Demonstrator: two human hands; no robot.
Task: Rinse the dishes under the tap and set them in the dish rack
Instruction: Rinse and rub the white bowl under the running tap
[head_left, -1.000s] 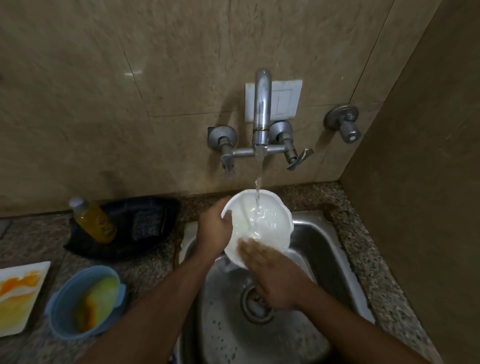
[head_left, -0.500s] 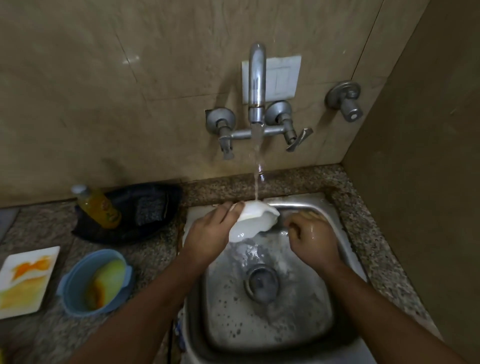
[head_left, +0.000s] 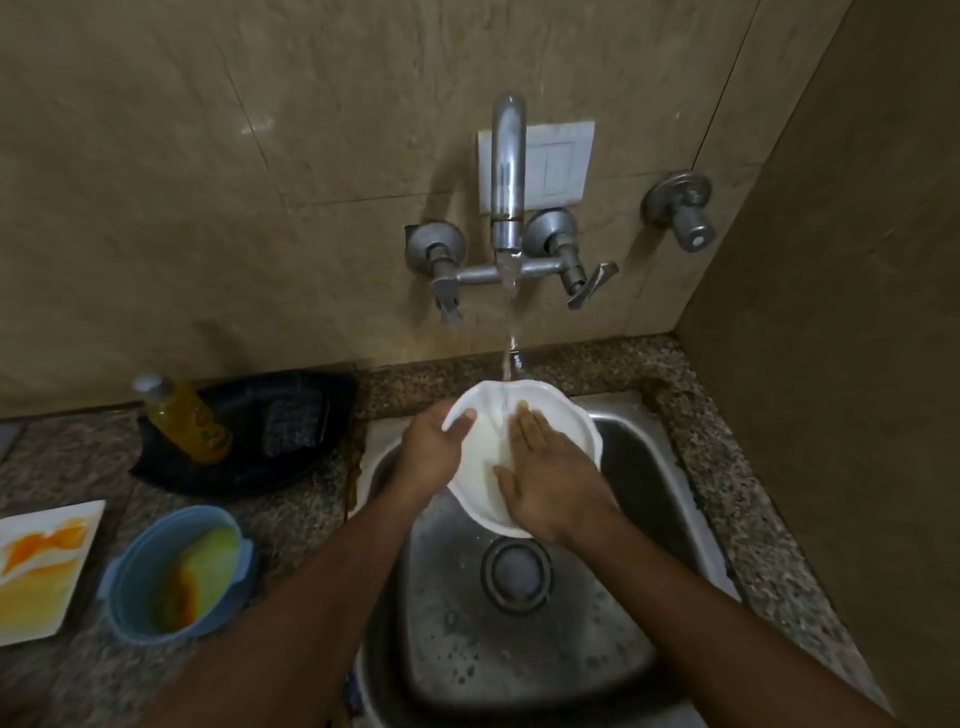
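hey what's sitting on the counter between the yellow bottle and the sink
In the head view, a dark scrub pad lies in the black tray between the yellow bottle and the sink. The rest is bare speckled counter.

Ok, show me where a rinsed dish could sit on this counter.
Bare granite lies between the black tray, the blue bowl and the sink; another strip runs right of the sink. The left side is crowded. No rack shows.
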